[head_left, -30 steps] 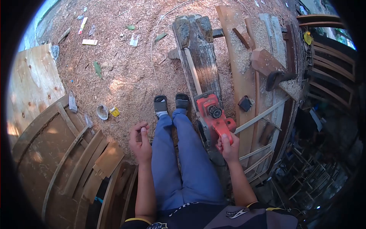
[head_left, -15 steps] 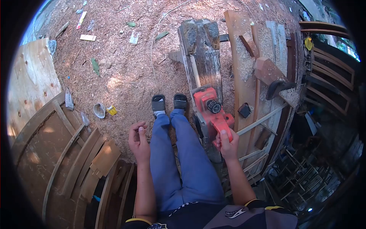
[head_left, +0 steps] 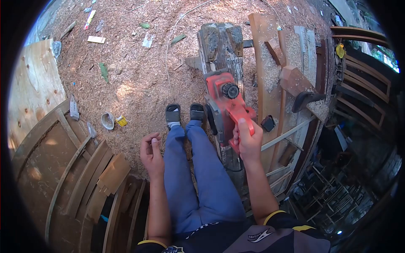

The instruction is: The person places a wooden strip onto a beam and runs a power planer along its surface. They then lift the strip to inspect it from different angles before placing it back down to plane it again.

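My right hand [head_left: 249, 141] is wrapped round the rear handle of a red electric planer [head_left: 230, 101] with a black front knob. The planer rests along a weathered wooden beam [head_left: 221, 46], over a thin wood strip [head_left: 212, 66] of which only the far end shows. Over the ground beside my left leg hangs my left hand [head_left: 152, 154], its fingers loosely curled and apart, with nothing in them.
Right of the beam lie long planks [head_left: 265, 55] covered in shavings, a wooden block with a black handle [head_left: 297, 84] and a small dark block [head_left: 268, 122]. Curved wooden frames [head_left: 63, 160] stand at left. A white cup [head_left: 108, 121] sits on the ground.
The planer has moved forward along the beam, away from my body, with my right hand on it. Less of the wood strip shows. My left hand has barely moved.
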### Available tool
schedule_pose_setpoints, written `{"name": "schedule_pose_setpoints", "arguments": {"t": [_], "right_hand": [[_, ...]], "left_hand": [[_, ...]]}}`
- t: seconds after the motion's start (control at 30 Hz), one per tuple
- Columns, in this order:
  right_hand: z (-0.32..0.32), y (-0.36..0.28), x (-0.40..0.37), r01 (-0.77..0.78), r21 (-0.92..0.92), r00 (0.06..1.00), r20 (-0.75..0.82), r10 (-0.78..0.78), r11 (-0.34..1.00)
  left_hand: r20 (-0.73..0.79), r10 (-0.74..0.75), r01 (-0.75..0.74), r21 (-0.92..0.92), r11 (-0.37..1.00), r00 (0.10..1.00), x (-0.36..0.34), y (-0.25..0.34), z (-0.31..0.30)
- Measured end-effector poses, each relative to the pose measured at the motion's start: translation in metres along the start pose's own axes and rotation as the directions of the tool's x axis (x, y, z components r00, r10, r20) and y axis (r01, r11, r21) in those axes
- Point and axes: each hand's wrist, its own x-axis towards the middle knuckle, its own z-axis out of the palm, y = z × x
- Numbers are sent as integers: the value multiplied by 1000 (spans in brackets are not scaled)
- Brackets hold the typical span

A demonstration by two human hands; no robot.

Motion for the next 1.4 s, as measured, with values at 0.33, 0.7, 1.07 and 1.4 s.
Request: {"name": "schedule_pose_setpoints", "arguments": {"t": [0.33,0.7,1.07,1.4], "right_hand": [[-27,8,-32,-30,22,1000,3,30,999],[-62,57,-65,-31,-82,999,9,32,996],[-1,3,2,65,42,998,-4,-65,997],[-61,70,-88,-71,-53,997,-14,71,996]], "left_hand": [[42,11,-11,1,1000,999,-6,-3,-6],[5,28,-28,-20,999,1000,-3,-15,-19],[-26,24,-25,-9,1000,999,-18,-17,-21],[-47,16,-17,-20,1000,999,-21,-30,-32]]}}
